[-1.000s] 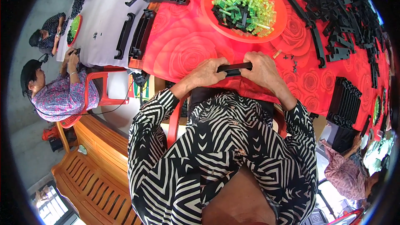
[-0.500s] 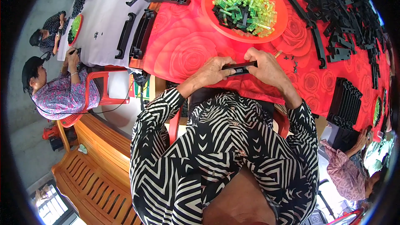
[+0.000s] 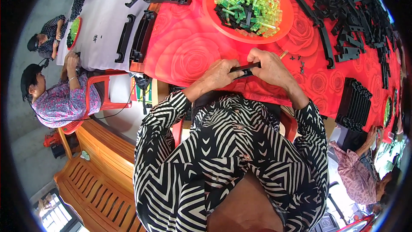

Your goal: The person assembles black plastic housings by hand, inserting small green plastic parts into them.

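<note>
Close to the near edge of the red rose-patterned tablecloth (image 3: 180, 56), I hold a black plastic bar (image 3: 246, 66) between both hands. My left hand (image 3: 219, 74) is closed round its left end, and my right hand (image 3: 268, 69) grips its right end with fingers bent over it. The fingers hide both ends of the bar. Just beyond my hands sits a red round tray (image 3: 210, 15) with yellow-green clear plastic pieces (image 3: 253, 0) and small black pieces (image 3: 227, 17) in it.
Black plastic bars (image 3: 343, 13) are heaped at the far right, with a stack of them (image 3: 354, 105) at the right edge. More bars (image 3: 142, 36) lie left by a pale-covered table (image 3: 103, 21). Co-workers sit left and right. A wooden bench (image 3: 94, 180) stands lower left.
The black bar has turned slightly between my hands, and my right fingers have shifted on its end. The whole view has moved a little.
</note>
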{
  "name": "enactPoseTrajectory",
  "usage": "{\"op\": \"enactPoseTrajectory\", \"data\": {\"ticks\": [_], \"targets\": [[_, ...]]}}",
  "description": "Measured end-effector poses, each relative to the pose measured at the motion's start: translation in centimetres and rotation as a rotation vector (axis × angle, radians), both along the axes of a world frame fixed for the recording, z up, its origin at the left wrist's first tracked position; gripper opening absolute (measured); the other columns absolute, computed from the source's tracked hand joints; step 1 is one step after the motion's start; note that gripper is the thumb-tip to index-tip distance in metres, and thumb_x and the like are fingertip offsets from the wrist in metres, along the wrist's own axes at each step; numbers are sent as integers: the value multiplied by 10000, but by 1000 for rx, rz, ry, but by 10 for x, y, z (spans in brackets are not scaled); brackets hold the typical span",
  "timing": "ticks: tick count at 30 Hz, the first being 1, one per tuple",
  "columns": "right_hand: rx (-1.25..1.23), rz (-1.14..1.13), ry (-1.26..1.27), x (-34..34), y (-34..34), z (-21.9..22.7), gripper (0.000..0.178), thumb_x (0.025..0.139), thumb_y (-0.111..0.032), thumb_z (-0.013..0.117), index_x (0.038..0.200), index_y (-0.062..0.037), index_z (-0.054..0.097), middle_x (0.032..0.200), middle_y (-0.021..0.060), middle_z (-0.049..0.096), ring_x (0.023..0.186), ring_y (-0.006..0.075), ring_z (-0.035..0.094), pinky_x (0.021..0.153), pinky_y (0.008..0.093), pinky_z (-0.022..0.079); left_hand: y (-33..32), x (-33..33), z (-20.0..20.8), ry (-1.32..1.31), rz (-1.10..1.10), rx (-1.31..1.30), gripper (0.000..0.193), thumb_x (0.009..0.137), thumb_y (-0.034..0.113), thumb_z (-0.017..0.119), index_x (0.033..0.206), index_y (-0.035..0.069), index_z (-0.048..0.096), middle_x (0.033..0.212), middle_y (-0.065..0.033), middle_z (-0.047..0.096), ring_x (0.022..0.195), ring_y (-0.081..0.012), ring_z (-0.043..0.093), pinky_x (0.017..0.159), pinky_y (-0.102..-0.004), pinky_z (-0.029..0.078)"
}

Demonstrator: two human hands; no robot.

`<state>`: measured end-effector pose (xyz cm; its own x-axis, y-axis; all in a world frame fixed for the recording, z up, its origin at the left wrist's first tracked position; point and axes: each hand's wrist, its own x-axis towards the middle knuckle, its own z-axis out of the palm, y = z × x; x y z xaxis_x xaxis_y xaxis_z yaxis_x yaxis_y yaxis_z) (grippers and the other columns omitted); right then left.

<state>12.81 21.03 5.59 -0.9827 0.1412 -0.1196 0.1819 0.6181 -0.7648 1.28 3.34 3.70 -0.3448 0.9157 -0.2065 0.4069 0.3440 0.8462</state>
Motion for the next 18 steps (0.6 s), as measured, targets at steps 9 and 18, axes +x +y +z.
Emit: {"op": "enactPoseTrajectory", "data": {"ticks": [9, 18], "targets": [[115, 37, 99, -3, -11, 7, 260, 677, -18, 648, 917, -22, 547, 835, 133, 634, 833, 334, 619, 723, 423, 481, -9, 4, 1, 52, 33, -35, 176, 874, 144, 657, 923, -11, 593, 704, -160, 622, 626, -243, 639, 581, -387, 471], [11, 53, -45, -1, -5, 6, 257, 671, -104, 717, 818, -10, 528, 788, 164, 601, 813, 369, 592, 688, 458, 445, -2, 13, 2, 107, 115, -126, 292, 809, 258, 690, 912, -6, 621, 761, -239, 639, 786, -420, 641, 682, -498, 477]]}}
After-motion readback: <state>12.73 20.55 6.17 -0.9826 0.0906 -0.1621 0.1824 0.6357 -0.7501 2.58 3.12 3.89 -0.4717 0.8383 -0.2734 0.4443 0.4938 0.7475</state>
